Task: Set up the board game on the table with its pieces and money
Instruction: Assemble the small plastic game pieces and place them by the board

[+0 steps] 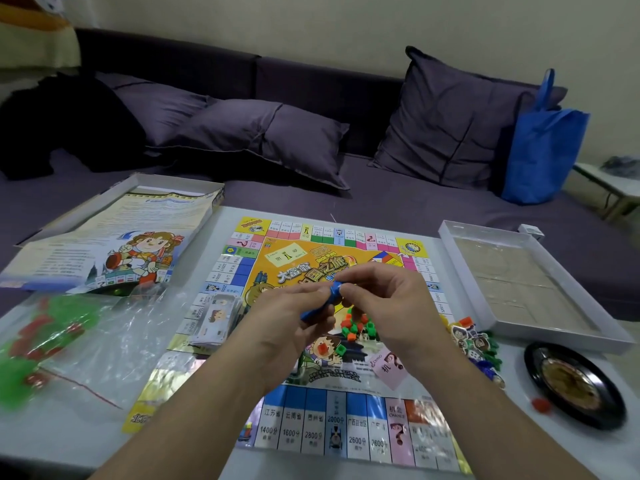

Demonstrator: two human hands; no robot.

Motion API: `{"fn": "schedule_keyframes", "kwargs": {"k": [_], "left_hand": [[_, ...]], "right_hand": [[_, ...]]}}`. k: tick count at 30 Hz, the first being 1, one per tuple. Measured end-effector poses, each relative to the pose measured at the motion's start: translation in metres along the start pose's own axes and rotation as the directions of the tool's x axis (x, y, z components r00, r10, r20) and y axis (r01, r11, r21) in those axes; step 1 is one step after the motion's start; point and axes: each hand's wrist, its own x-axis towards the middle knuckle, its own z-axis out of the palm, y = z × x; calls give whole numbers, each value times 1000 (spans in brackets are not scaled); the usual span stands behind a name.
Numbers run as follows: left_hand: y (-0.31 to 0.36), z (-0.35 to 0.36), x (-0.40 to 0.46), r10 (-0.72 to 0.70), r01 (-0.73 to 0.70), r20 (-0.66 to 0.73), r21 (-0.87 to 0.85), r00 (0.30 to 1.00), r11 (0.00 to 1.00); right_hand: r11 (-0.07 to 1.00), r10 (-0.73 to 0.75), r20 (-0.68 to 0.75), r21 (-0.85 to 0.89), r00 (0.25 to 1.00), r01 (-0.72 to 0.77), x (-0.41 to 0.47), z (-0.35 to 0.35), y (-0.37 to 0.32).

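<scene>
Over the table, both hands' grip tilts the blue piece upward-right

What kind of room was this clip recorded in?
Most likely a home living room: a dark purple sofa with loose cushions runs behind a low white table, where a board game is laid out.
</scene>
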Motion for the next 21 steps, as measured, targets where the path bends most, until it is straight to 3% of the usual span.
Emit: {"fn": "schedule_keyframes", "kwargs": {"k": [13,21], "left_hand": [[-5,5,-2,-51,61,60,-179,997,982],[-8,6,-8,-70,84,69,-226,995,971]], "right_hand": [[999,7,-45,54,999,-5,-1,7,1],[1000,-26,-57,0,998,26,-5,13,-2]]}}
